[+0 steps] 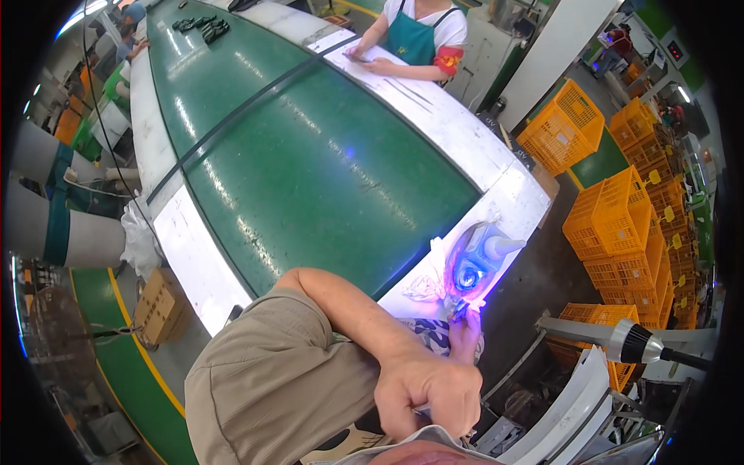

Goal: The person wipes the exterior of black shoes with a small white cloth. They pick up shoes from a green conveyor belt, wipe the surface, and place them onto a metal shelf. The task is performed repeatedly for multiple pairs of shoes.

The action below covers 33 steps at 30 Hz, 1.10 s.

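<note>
My left arm is bent across in front of me. Its hand, my left hand (pixel 426 394), is curled closed close to the camera, and what its fingers hold, if anything, is hidden. Beyond it, my right hand (pixel 465 332) is pinched at the table's near corner around something small and dark, too lit by blue-violet light to name. Just past the right fingers lies a clear bluish container (pixel 473 267) with a bright blue glow, and a translucent nozzle-tipped bottle (pixel 500 247) leans there. Crumpled clear plastic (pixel 422 288) lies left of it.
A long green conveyor belt (pixel 310 163) runs away between white table edges (pixel 457 136). Across it a co-worker in a green apron (pixel 411 37) has both hands at the table. Stacked orange crates (pixel 616 221) stand right; a lamp-like fixture (pixel 628 341) juts in; a cardboard box (pixel 161 306) sits left.
</note>
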Tool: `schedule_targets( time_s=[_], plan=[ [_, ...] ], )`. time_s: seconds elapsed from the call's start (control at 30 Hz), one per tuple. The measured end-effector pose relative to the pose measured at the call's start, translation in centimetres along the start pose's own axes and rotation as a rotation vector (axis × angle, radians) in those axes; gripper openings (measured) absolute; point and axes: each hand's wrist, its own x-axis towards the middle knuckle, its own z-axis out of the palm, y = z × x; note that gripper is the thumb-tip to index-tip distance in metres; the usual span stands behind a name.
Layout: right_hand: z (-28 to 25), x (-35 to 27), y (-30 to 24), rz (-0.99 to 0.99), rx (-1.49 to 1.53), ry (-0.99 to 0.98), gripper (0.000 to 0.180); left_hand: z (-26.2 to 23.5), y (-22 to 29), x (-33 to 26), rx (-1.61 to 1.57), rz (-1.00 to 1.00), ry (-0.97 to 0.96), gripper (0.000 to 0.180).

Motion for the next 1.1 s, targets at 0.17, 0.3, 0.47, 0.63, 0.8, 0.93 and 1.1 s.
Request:
schedule_targets(
  time_s=[0.17, 0.3, 0.47, 0.63, 0.8, 0.93, 1.1],
  plan=[
    [0.7, -0.1, -0.5, 0.012, -0.069, -0.056, 0.005, -3.2, 0.8, -4.5, 0.225, -0.422, 0.200, 0.019],
    [-1.8, 1.0, 0.5, -0.029, -0.018, -0.130, 0.005, -6.4, -0.7, -12.4, 0.498, -0.858, 0.479, 0.020],
    [-0.3, 0.0, 0.0, 0.003, -0.029, -0.111, 0.013, -8.1, -2.9, -21.1, 0.691, -1.221, 0.587, 0.024],
    [-1.2, 0.4, 0.0, 0.023, -0.030, -0.103, 0.016, -7.3, -4.0, -23.7, 0.676, -1.360, 0.632, 0.027],
    [-0.9, -0.1, -0.1, 0.009, -0.003, -0.120, 0.019, -9.4, -2.1, -28.7, 0.699, -1.346, 0.949, 0.024],
    [-1.9, 0.0, 0.0, -0.010, 0.029, -0.148, 0.016, -13.0, 7.0, -34.0, 1.084, -1.235, 1.452, 0.040],
    [-2.4, -0.3, 0.0, -0.023, 0.049, -0.155, 0.014, -16.8, 30.0, -35.8, 2.176, -1.058, 1.920, 0.059]
  ],
)
